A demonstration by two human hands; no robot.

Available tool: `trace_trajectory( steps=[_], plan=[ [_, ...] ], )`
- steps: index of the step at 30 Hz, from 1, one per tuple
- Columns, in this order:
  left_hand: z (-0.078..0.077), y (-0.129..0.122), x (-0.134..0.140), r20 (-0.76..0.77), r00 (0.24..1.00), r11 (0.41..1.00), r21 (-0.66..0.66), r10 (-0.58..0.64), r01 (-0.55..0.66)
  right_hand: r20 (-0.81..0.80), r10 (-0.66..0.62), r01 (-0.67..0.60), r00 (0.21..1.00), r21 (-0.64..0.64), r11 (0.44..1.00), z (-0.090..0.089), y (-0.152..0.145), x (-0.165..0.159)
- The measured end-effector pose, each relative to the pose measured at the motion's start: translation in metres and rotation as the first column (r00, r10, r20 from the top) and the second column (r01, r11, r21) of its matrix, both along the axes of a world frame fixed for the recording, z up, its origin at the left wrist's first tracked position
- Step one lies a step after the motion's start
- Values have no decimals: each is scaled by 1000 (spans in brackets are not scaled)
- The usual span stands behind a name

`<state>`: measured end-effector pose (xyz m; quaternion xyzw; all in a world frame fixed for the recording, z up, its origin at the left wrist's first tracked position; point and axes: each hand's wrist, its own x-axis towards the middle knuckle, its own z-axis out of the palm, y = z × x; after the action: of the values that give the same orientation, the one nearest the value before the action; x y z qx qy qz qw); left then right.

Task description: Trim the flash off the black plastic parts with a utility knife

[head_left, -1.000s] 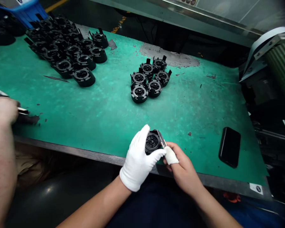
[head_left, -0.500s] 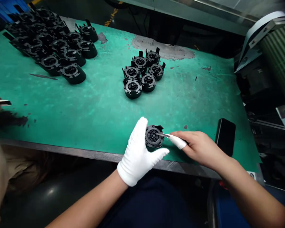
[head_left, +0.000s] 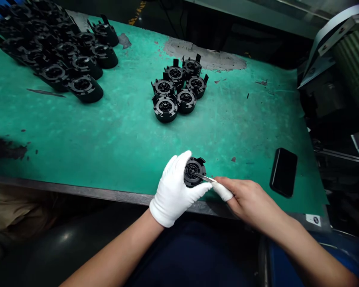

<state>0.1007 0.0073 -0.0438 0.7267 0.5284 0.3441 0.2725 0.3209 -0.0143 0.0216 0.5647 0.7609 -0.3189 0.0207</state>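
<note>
A black round plastic part [head_left: 192, 169] with concentric rings and a raised tab sits near the table's front edge, its face turned up. Around its left and lower sides curls my left hand [head_left: 174, 192], in a white glove, with the part gripped between thumb and fingers. My right hand [head_left: 247, 196] is bare apart from a white cover on the thumb. It pinches a slim metal knife [head_left: 206, 178], whose tip reaches over the face of the part. The knife's handle is hidden in the palm.
Several similar black parts [head_left: 166, 107] stand grouped mid-table, and many more [head_left: 86, 89] fill the left back. A black phone [head_left: 283, 172] lies at the right. The green mat [head_left: 122, 139] has torn patches. Metal machinery [head_left: 341, 48] borders the right side.
My left thumb has closed in against the part. The knife tip has shifted slightly down on its face, with my right hand lower. Another person's hand at the left has moved out of view.
</note>
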Motion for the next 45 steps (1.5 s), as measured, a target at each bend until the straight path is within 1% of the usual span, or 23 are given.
trace_trajectory(
  steps=[3, 7, 12, 16, 19, 20, 21, 22, 24, 25, 27, 28, 29, 30, 31, 33, 34, 36, 38, 41, 43, 45],
  plan=[
    [-1, 0, 0, 14, 1000, 1000, 8, 3, -4, -49, -26, 26, 998, -19, 999, -1, -4, -3],
    [-1, 0, 1, 41, 999, 1000, -6, 4, -3, -53, -48, 47, 997, -15, 999, -2, -6, -8],
    [0, 0, 0, 56, 998, 1000, -17, 4, -3, -95, -26, 24, 995, -25, 999, -3, -4, -12],
    [2, 0, 0, 49, 999, 999, -33, 10, -9, -156, -9, -2, 988, -66, 998, 9, 8, -9],
    [3, -1, -1, 41, 999, 1000, -14, 28, -28, -244, -23, -15, 970, -152, 988, 18, 11, -5],
    [3, -2, -2, 45, 998, 999, -7, 39, -39, -288, -63, 11, 955, -180, 984, 18, 10, -6],
    [3, -4, -2, 52, 997, 999, -4, 52, -51, -335, -133, 68, 933, -198, 978, 15, 7, -9],
    [3, -7, -2, 63, 996, 998, -7, 66, -66, -382, -225, 154, 897, -208, 966, 10, 3, -13],
    [7, -17, -3, 73, 993, 995, -44, 94, -91, -463, -413, 340, 784, -236, 910, -5, -5, -25],
    [10, -25, -4, 65, 993, 993, -75, 100, -95, -488, -482, 410, 728, -255, 876, -13, -9, -33],
    [19, -42, -6, 25, 996, 987, -139, 85, -80, -514, -564, 498, 646, -275, 822, -28, -9, -46],
    [24, -51, -7, -1, 998, 984, -167, 61, -60, -523, -580, 527, 625, -265, 807, -33, -6, -50],
    [29, -60, -9, -24, 999, 981, -190, 30, -34, -529, -579, 547, 620, -239, 803, -35, -2, -51],
    [33, -66, -12, -42, 999, 979, -205, 2, -10, -534, -560, 550, 633, -197, 811, -35, 4, -48],
    [37, -70, -14, -52, 998, 977, -213, -17, 6, -534, -522, 534, 665, -148, 832, -32, 9, -44],
    [40, -69, -18, -48, 999, 978, -209, -17, 6, -500, -406, 447, 765, -41, 893, -22, 17, -29],
    [39, -65, -19, -35, 999, 980, -197, -7, 0, -462, -339, 389, 820, 15, 921, -17, 18, -20],
    [33, -49, -19, 1, 1000, 985, -172, -10, 10, -349, -217, 267, 912, 102, 958, -7, 15, -6],
    [25, -30, -17, 26, 998, 987, -151, -51, 55, -211, -116, 147, 971, 140, 979, -1, 10, 4],
    [14, -9, -13, 13, 996, 989, -116, -92, 93, -41, -17, 23, 999, 137, 990, -2, 5, 9],
    [9, -3, -11, -1, 995, 991, -94, -96, 96, 26, 13, -16, 1000, 130, 991, -4, 5, 10],
    [8, -1, -10, 1, 995, 992, -80, -96, 96, 53, 29, -35, 998, 114, 993, -4, 5, 10]
  ],
)
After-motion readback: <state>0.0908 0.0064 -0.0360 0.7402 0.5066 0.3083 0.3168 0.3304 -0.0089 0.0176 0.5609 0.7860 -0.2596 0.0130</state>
